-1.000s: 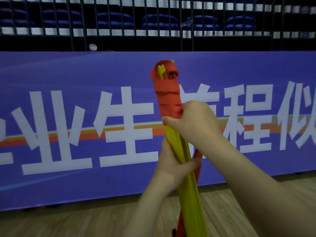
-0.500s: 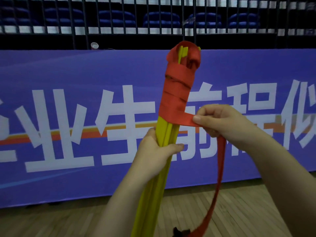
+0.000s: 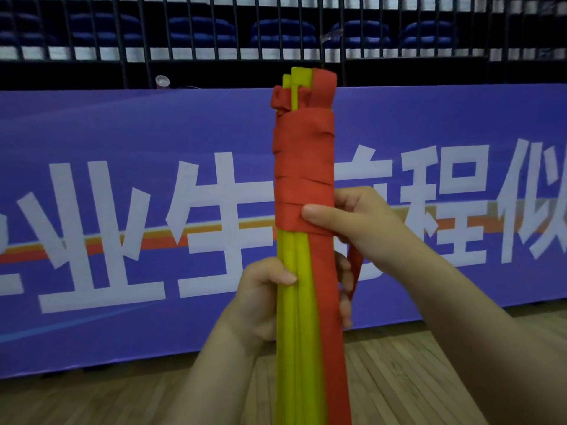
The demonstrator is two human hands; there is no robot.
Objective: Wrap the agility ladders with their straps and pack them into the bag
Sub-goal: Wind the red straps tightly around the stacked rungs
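A purple banner (image 3: 122, 133) with large white characters fills the middle of the frame. It stands on a wooden floor (image 3: 414, 378), and above it a dark metal railing (image 3: 214, 35) fronts rows of blue seats (image 3: 282, 32). A small pale round object (image 3: 162, 81) sits at the banner's top edge, upper left of centre, too blurred to name. In the centre of the frame I hold the agility ladder (image 3: 303, 317) upright as a tight bundle of yellow rungs. Its top end rises past the banner's top edge and its lower end runs out of the bottom of the frame. A red strap (image 3: 302, 154) is wound in overlapping turns round the upper part of the bundle, and a flat red length runs down the right side of the rungs. My left grip (image 3: 260, 305), lower centre, is wrapped round the bundle below the windings, with the thumb on the yellow rungs and the fingertips showing past the red edge. My right grip (image 3: 365, 231), just above and to the right, pins the lowest turn of the strap under its thumb, with the fingers curled behind. A loose stretch of strap hangs down from under it.
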